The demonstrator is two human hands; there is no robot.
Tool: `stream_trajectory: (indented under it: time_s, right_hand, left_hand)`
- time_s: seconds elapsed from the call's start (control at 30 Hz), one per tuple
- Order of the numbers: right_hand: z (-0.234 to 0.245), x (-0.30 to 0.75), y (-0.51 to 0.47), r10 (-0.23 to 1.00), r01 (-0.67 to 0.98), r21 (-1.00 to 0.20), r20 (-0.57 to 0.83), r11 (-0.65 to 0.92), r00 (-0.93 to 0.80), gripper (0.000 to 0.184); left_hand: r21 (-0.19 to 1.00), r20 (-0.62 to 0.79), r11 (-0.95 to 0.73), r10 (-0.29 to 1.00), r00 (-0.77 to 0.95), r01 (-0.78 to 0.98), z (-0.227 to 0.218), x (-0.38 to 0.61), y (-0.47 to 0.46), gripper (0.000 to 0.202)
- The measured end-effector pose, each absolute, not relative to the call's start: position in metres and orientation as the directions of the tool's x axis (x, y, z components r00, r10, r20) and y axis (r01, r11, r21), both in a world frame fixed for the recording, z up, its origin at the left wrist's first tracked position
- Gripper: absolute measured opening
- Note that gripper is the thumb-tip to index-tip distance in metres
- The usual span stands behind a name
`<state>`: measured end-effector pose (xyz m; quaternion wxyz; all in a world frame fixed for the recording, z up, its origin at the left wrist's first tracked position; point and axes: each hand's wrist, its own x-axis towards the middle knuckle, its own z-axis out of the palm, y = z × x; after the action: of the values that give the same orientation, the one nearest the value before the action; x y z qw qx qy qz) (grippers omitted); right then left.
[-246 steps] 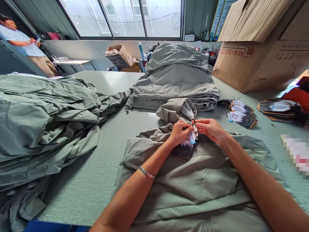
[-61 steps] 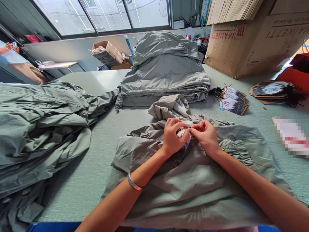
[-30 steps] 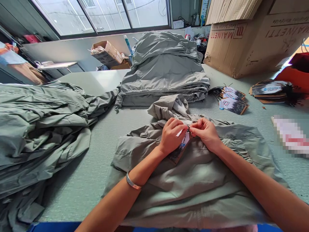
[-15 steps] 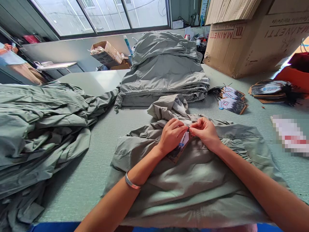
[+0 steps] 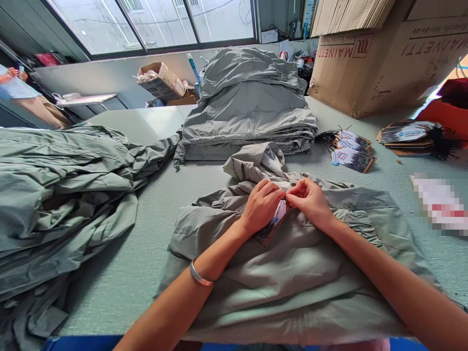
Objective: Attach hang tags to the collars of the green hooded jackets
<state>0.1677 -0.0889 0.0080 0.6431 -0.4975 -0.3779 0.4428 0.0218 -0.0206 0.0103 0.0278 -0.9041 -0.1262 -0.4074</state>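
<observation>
A grey-green hooded jacket (image 5: 292,278) lies spread on the table in front of me, its hood (image 5: 256,161) pointing away. Over its upper part my left hand (image 5: 261,204) and my right hand (image 5: 309,200) meet, fingertips pinched together. Both pinch the dark string of a hang tag (image 5: 277,217), close to its top end. The tag hangs from there onto the jacket, partly covered by my left fingers. How the string runs between the fingertips is too small to make out.
Behind stands a stack of folded jackets (image 5: 248,107); a loose garment heap (image 5: 66,195) is at left. More hang tags (image 5: 351,151) and a tag pile (image 5: 409,136) lie at right, near a large carton (image 5: 365,73). A person (image 5: 25,92) stands far left.
My fingertips have shifted very slightly at the string, and the right hand has moved a little down and left. Everything else looks the same.
</observation>
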Motion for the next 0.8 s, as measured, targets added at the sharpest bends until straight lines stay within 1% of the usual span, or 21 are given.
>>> stream_trajectory:
  time_s: [0.13,0.43,0.67,0.8]
  right_hand:
    - [0.0094,0.1679,-0.0890,0.944,-0.188,-0.977,0.035,0.101,0.328,0.041]
    - [0.0109,0.1698,-0.0887,0.952,-0.206,-0.975,0.019,0.086,0.307,0.040]
    - [0.0065,0.1720,-0.0866,0.949,-0.174,-0.980,0.040,0.098,0.312,0.036]
    - [0.0078,0.1734,-0.0864,0.956,-0.191,-0.978,0.030,0.089,0.290,0.036]
  left_hand:
    - [0.132,0.749,-0.962,0.255,0.611,0.240,0.0079,0.0219,-0.0201,0.017]
    - [0.361,0.739,-0.912,0.407,0.537,0.193,0.0051,0.0249,-0.0230,0.010]
    - [0.542,0.658,-0.824,0.537,0.527,0.163,0.0070,0.0266,-0.0254,0.010]
    - [0.648,0.591,-0.748,0.612,0.525,0.144,0.0061,0.0262,-0.0240,0.008]
